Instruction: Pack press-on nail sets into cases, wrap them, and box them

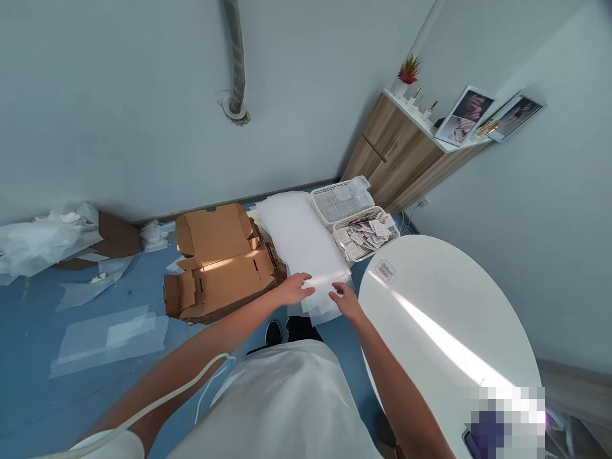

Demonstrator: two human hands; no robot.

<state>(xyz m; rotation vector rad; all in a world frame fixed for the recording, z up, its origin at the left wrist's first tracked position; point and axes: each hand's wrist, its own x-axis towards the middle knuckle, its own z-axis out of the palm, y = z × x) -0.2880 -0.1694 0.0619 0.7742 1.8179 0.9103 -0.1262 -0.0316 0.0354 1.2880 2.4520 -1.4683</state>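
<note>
Left hand [295, 290]: mine, fingers parted and loosely curved, nothing in my grasp
Right hand [347, 301]: mine, half spread and likewise holding nothing, facing the left across a gap
Pile of translucent white rectangular sheets [306, 236]: straight before me, its near end beneath and between my hands, seemingly set so both can reach it; whether my fingertips touch it I cannot tell
Flattened brown cardboard boxes [234, 277]: stacked at the pile's left; opened out, they lie one upon another
White perforated plastic baskets [329, 187]: two, at the pile's right; their walls presumably keep small loose contents together
Round white table [444, 274]: at my right, bearing a small clear packet [385, 270] near its edge, within easy reach
</note>
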